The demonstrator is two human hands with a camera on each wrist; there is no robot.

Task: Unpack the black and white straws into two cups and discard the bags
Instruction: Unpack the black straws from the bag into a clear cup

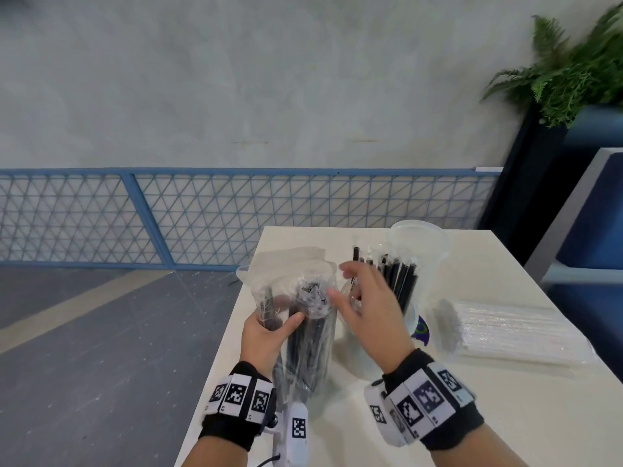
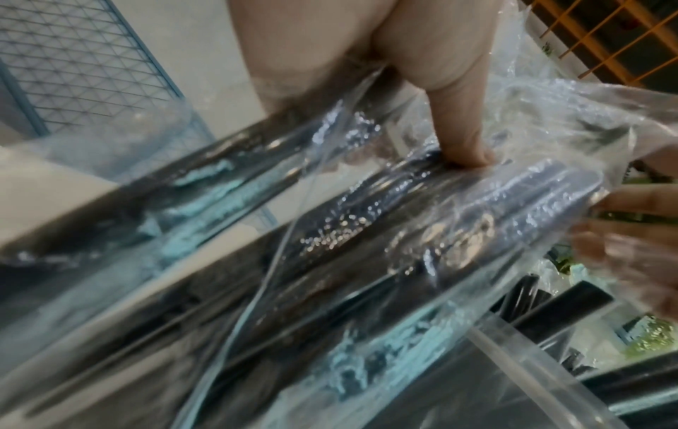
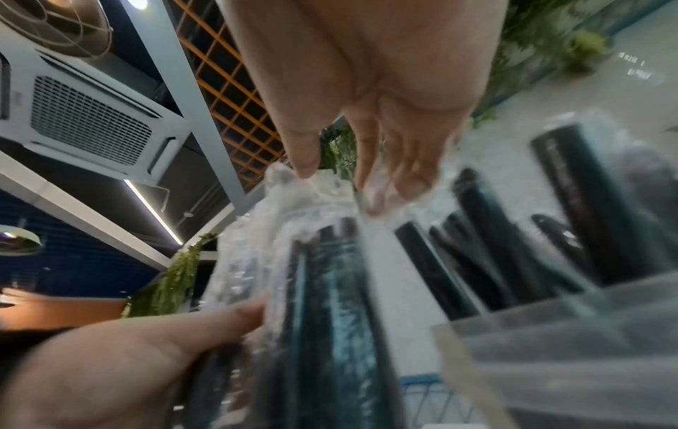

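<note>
1. The crinkly clear plastic bag of black straws (image 1: 308, 335) is standing nearly upright over the near left part of the pale tabletop (image 1: 505, 416), its open mouth facing up.
2. It is looking light and slippery: the film is soft and collapsing around stiff, slim straws, so I judge the surest hold is around the bundle's middle, squeezing straws through the film, while the straw tips are drawn from the mouth.
3. The left hand (image 1: 266, 335) is gripping the bag's upper half, thumb pressing across the front and fingers wrapping behind.
4. The right hand (image 1: 367, 308) is hovering at the bag's mouth, fingers (image 3: 308, 162) loosely spread; in the blurred right wrist view the tips are seeming to touch the film's rim, but I cannot tell whether they are pinching it.
5. Just right of the bag, a tall clear plastic cup (image 1: 418, 261) is already holding black straws (image 1: 401, 281), and is standing partly behind the right hand.
6. Farther right, a flat clear packet of white straws (image 1: 519, 328) is lying unopened on the tabletop.
</note>
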